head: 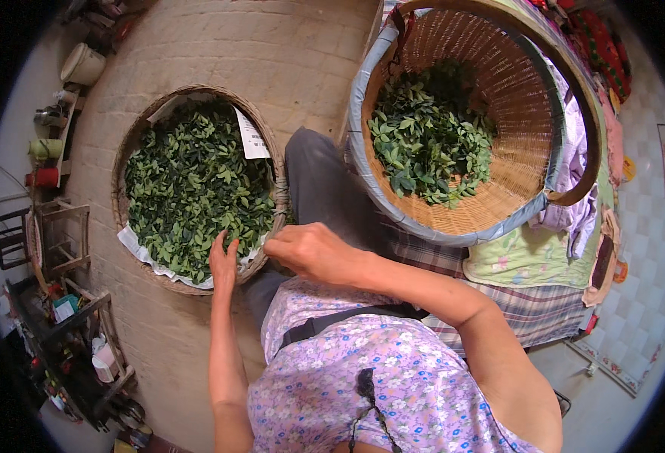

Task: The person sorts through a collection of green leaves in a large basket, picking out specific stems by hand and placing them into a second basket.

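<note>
A round wicker basket, lined with pale printed sheeting, stands on the floor at the left and is full of green leaves. My left hand is at its near edge, fingers apart over the leaves, with nothing plainly in it. By the basket's right rim, my right hand has its fingers curled together; its fingertips are too small to tell whether they pinch anything. To the upper right, a deep woven basket with a cloth-bound rim and a wooden hoop handle leans tilted, leafy sprigs lying inside it.
A bed with a plaid cloth and a green patterned cloth lies under the deep basket, beside lilac clothing. Wooden stools, a cluttered black rack and a white bucket stand along the left wall.
</note>
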The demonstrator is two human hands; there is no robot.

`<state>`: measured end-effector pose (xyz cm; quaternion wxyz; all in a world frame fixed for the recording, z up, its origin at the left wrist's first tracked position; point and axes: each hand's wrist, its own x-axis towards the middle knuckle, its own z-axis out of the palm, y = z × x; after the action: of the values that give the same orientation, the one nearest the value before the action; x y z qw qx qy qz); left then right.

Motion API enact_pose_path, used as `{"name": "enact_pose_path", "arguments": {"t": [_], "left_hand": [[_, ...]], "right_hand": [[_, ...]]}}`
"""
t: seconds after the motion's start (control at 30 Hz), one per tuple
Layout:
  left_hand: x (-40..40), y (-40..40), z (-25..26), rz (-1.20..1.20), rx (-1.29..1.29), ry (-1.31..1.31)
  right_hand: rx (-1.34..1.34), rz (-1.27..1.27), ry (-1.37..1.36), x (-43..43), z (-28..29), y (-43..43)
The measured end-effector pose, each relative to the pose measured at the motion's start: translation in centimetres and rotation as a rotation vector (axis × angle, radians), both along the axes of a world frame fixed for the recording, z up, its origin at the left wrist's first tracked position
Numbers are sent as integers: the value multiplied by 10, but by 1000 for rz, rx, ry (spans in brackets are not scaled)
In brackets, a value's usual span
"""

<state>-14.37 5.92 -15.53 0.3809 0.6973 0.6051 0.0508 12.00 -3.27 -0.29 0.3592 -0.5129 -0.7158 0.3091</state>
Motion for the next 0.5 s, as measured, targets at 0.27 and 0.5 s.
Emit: {"name": "enact_pose_path", "arguments": {"t": [0.27, 0.5], "left_hand": [[-1, -15, 2, 70, -63, -41], [23, -17, 3, 14, -68, -122]], "right_hand": [[-8, -185, -95, 51, 26, -30], [-293, -666, -268, 184, 14, -41]]}}
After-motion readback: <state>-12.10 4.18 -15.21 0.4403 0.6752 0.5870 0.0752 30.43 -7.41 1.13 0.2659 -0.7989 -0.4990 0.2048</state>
